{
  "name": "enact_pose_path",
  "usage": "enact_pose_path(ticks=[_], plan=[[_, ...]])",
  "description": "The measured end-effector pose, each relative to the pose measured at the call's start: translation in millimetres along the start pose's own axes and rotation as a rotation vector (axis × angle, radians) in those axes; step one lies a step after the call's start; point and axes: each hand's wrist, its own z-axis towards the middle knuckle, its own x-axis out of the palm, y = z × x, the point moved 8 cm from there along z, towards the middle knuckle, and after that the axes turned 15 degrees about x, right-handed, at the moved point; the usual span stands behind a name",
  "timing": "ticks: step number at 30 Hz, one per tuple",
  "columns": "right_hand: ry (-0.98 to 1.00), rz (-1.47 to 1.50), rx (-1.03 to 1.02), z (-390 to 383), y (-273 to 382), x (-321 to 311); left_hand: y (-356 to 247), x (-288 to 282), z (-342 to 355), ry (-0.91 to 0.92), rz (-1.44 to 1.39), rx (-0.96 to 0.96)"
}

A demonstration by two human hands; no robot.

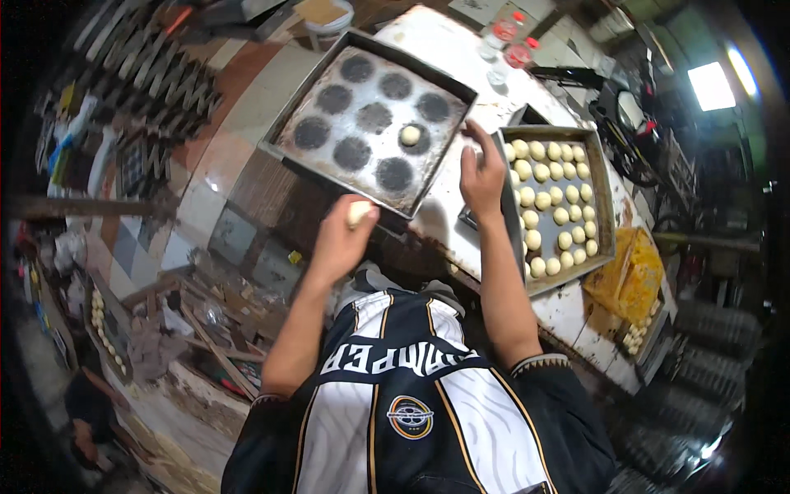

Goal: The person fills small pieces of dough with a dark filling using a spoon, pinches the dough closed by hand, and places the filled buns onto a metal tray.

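My left hand (339, 239) is closed round a pale dough ball (359, 214), just off the near edge of a square metal baking tray (309, 169). This tray has dark round patches on its floor, and one dough ball (410, 135) sits on a patch toward its right side. My right hand (483, 174) is beside the tray's right rim, with index finger and thumb apart and nothing seen between them. Whether it touches the rim, I cannot tell. To its right, a deeper tray (607, 210) holds rows of dough balls with some gaps among them.
Both trays rest on a worn white table (440, 37). Bottles with red caps (502, 34) stand at its far side. A crumpled yellow plastic bag (629, 276) lies at the right, near more dough balls (635, 337). At far left, another tray (105, 333) holds dough balls, and a person (95, 412) is below it.
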Motion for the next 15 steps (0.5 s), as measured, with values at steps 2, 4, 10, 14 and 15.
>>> enact_pose_path(ticks=[2,4,10,14,15], plan=[[0.086,0.001,0.078,-48.8,-0.6,-40.6,-37.7,79.0,16.4,0.230,0.142,0.115],[0.406,0.051,0.262,-92.3,-12.8,-48.8,-64.1,157.4,-8.6,0.456,0.097,0.204],[-0.763,-0.554,0.141,-211.7,-73.8,-308.7,-65.4,291.7,-67.8,1.052,-0.407,-0.120],[-1.170,-0.817,0.717,-331.8,-196.7,-492.2,-90.1,346.0,-82.9,1.021,-0.470,-0.168],[-1.174,-0.816,0.875,-373.6,-245.9,-526.6,-98.9,367.8,-87.6,1.034,-0.475,-0.159]])
